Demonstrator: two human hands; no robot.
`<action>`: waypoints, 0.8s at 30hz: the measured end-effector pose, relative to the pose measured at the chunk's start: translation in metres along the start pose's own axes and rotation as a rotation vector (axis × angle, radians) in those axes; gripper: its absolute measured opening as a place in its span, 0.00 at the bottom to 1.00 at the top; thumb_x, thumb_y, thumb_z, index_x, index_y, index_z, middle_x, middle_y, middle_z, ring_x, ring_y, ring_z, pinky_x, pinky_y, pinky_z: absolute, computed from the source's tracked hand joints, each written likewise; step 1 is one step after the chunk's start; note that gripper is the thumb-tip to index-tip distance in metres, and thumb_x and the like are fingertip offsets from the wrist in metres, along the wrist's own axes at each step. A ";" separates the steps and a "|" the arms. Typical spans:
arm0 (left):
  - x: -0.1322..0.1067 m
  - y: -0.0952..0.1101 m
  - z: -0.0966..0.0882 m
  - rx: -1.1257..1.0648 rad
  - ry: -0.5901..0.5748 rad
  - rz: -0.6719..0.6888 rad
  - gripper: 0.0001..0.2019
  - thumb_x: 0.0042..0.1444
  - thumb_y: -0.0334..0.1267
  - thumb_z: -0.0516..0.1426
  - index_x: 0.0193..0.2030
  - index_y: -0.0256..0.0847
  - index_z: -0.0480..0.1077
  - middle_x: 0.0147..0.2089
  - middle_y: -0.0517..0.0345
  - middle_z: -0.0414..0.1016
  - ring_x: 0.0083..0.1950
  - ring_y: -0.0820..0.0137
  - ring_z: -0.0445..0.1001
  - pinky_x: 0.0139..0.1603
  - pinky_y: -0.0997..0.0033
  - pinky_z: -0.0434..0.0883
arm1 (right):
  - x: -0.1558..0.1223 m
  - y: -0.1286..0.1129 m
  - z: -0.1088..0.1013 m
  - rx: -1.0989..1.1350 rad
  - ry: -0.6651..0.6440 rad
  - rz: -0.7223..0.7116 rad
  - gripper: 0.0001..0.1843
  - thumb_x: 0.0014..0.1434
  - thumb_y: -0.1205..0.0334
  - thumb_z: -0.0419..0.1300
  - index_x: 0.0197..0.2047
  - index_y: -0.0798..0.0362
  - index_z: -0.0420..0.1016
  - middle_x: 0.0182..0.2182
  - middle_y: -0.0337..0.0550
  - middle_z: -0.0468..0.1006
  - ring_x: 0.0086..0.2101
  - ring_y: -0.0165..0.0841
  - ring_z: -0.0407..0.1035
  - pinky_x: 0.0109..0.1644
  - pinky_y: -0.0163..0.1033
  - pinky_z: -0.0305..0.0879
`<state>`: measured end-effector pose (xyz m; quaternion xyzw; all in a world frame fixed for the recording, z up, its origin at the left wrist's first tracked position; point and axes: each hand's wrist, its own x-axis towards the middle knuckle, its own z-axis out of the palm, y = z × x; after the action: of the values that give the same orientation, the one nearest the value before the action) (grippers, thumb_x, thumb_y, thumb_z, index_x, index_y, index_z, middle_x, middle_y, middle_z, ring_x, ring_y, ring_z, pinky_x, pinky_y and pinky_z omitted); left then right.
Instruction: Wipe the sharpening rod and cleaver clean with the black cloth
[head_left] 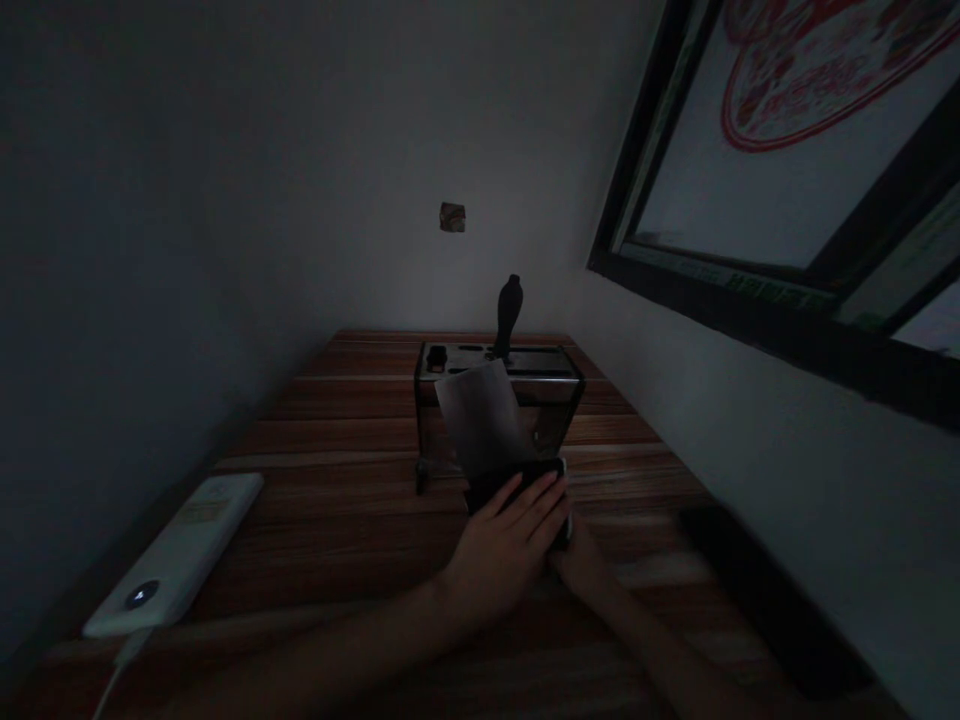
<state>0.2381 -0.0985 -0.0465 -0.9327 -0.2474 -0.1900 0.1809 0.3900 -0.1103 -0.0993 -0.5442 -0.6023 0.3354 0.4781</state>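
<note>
In the middle of the head view, a broad grey cleaver blade [484, 415] tilts up and to the left. A black cloth-like piece [480, 493] with a pale edge wraps across its lower end; the dim light hides its exact kind. My left hand [499, 555] is closed over this black piece, its fingers pressed side by side on top. Beneath and to the right, my right hand [581, 560] is closed at the cleaver's lower end, its fingers mostly hidden. The cleaver's handle does not show.
Behind the blade stands a metal-framed knife rack [551, 365] with one black knife handle [509, 310] upright in it. A white power bank [180, 550] with a cable lies left on the wooden table [315, 520]. A long dark object [772, 600] lies right, beside the wall.
</note>
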 end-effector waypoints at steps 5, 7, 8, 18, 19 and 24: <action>0.004 -0.007 -0.004 0.011 0.006 -0.012 0.24 0.61 0.36 0.45 0.64 0.38 0.49 0.67 0.58 0.44 0.68 0.69 0.40 0.64 0.61 0.48 | 0.002 -0.003 0.000 0.000 -0.024 0.047 0.20 0.38 0.70 0.55 0.39 0.54 0.69 0.39 0.52 0.78 0.40 0.43 0.71 0.46 0.49 0.67; 0.006 -0.012 -0.008 0.017 0.005 -0.034 0.24 0.60 0.37 0.45 0.64 0.38 0.48 0.68 0.58 0.43 0.68 0.69 0.39 0.64 0.61 0.47 | 0.003 -0.005 0.001 -0.010 -0.033 0.045 0.18 0.41 0.67 0.56 0.39 0.54 0.69 0.38 0.52 0.77 0.39 0.43 0.71 0.45 0.49 0.66; 0.008 -0.015 -0.010 0.019 0.006 -0.048 0.25 0.60 0.37 0.46 0.64 0.39 0.48 0.68 0.59 0.42 0.68 0.69 0.38 0.64 0.60 0.47 | 0.004 -0.005 0.001 -0.013 -0.036 0.041 0.16 0.42 0.66 0.56 0.38 0.55 0.69 0.37 0.51 0.77 0.38 0.42 0.71 0.44 0.48 0.66; 0.029 -0.055 -0.040 0.055 0.086 -0.220 0.28 0.57 0.34 0.48 0.64 0.37 0.47 0.68 0.57 0.43 0.68 0.67 0.41 0.66 0.58 0.43 | 0.005 -0.009 0.002 -0.053 -0.060 0.047 0.11 0.51 0.58 0.55 0.36 0.55 0.68 0.28 0.40 0.72 0.29 0.31 0.66 0.34 0.35 0.64; 0.031 -0.059 -0.042 0.052 0.105 -0.238 0.28 0.57 0.34 0.48 0.64 0.37 0.47 0.68 0.57 0.43 0.68 0.66 0.41 0.66 0.57 0.43 | 0.004 -0.008 0.002 -0.049 -0.061 0.065 0.11 0.50 0.58 0.56 0.36 0.55 0.68 0.27 0.39 0.72 0.28 0.31 0.66 0.33 0.34 0.63; 0.038 -0.074 -0.050 0.044 0.178 -0.306 0.27 0.58 0.33 0.48 0.64 0.36 0.48 0.67 0.55 0.46 0.67 0.65 0.42 0.65 0.56 0.43 | 0.004 -0.012 0.002 -0.034 -0.065 0.102 0.08 0.48 0.59 0.57 0.30 0.54 0.68 0.23 0.37 0.70 0.26 0.30 0.65 0.31 0.33 0.62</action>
<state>0.2161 -0.0453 0.0315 -0.8595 -0.3734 -0.2917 0.1916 0.3839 -0.1086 -0.0878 -0.5709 -0.5945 0.3668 0.4313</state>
